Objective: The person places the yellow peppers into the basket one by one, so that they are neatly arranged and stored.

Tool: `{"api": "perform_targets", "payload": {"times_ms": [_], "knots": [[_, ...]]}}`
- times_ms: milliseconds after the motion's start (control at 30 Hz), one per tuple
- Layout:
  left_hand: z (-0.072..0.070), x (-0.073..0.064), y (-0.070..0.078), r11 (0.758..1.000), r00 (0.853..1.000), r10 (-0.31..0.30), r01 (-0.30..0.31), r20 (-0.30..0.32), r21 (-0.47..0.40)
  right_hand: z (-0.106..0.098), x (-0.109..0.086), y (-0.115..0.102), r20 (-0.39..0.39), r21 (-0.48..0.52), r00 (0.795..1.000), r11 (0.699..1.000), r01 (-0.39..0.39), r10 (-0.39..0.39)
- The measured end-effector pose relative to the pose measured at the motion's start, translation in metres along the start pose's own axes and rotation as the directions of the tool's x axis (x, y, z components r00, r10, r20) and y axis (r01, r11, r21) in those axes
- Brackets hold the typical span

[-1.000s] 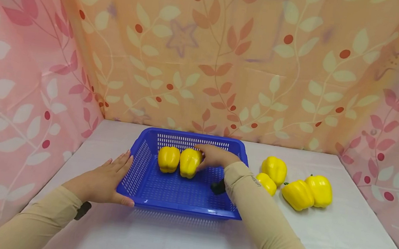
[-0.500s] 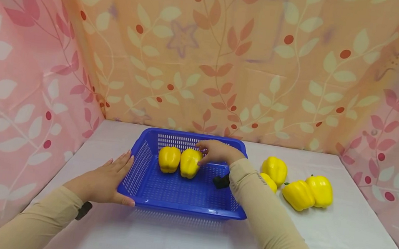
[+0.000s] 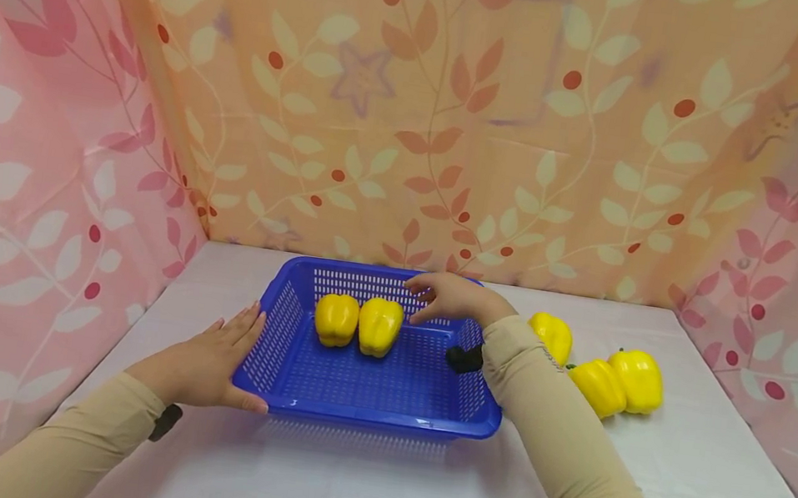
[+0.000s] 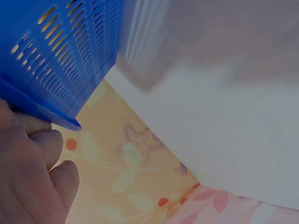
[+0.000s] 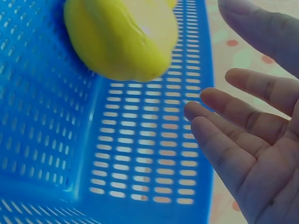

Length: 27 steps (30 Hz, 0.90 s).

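Two yellow bell peppers stand side by side in a blue plastic basket (image 3: 377, 416): a left one (image 3: 336, 321) and a right one (image 3: 380, 327). My right hand (image 3: 459, 297) is over the basket's back right part, just right of the right pepper, with nothing in it. In the right wrist view its fingers (image 5: 233, 140) are spread and apart from a yellow pepper (image 5: 121, 37). My left hand (image 3: 210, 359) rests along the basket's left side, fingers extended against the rim and thumb at the front corner. The left wrist view shows its fingers (image 4: 46, 140) below the rim.
Right of the basket, more yellow bell peppers lie on the white-covered table (image 3: 366, 497): one at the back (image 3: 551, 336), and a touching pair of peppers (image 3: 599, 387) farther right. My right sleeve (image 3: 544, 411) covers part of that area. Leaf-patterned curtains (image 3: 416, 117) enclose the table.
My right hand has let go of the right pepper and drawn back to the right, its fingers now apart from it. The left hand and basket stay in place.
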<state>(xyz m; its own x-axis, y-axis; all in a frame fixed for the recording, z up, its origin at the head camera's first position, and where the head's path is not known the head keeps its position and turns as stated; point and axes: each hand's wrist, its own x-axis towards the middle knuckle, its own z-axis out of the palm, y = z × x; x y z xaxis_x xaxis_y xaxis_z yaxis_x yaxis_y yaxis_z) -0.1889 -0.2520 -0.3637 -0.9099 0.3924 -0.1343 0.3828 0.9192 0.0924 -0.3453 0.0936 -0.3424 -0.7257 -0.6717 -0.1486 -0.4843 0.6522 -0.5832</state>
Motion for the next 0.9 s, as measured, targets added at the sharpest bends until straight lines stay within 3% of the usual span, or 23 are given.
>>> {"api": "perform_targets", "payload": {"times_ms": [467, 900], "knots": [[-0.001, -0.001, 0.0, 1.0, 1.0, 0.014, -0.014, -0.009, 0.003, -0.023, -0.038, 0.006, -0.055, 0.122, 0.998, 0.992, 0.016, -0.009], [-0.001, 0.0, 0.001, 1.0, 1.0, 0.003, -0.003, -0.006, 0.007, -0.041, -0.079, 0.024, -0.095, 0.161, 0.995, 0.987, -0.006, 0.021]]}}
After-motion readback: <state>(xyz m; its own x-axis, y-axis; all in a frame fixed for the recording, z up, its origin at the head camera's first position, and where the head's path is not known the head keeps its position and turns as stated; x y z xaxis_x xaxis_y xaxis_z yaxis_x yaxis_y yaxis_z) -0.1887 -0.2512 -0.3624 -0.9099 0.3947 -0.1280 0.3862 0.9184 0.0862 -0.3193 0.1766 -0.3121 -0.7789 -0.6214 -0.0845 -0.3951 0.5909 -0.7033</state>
